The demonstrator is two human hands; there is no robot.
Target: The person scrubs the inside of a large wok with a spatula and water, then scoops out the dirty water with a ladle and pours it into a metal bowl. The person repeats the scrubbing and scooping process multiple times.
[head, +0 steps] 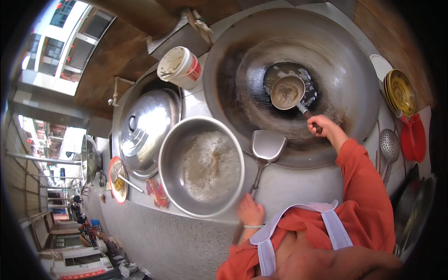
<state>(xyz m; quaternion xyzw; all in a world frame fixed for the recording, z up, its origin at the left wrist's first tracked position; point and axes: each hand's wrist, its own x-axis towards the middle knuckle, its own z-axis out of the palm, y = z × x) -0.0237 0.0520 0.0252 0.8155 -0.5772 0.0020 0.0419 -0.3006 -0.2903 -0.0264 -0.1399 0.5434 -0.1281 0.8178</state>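
Note:
My right hand [323, 126] grips the dark handle of a metal ladle [303, 107]. The ladle's bowl holds cloudy brownish liquid and hangs over the middle of a very large wok [346, 84], where a little liquid and pale foam lie. My left hand [251, 211], slightly blurred, is at the counter's front edge beside a big steel basin [171, 154]. Cloudy, foamy liquid [210, 168] fills the basin's bottom. A wok spatula [268, 144] rests with its blade at the wok's rim; its handle passes by my left hand, and I cannot tell whether the fingers hold it.
A white plastic bucket [187, 70] stands behind the basin. A domed metal lid [148, 129] lies to its left, near an orange-rimmed bowl [120, 190]. On the right are stacked yellow bowls [400, 92], a red plastic container [413, 140] and a perforated skimmer [389, 143].

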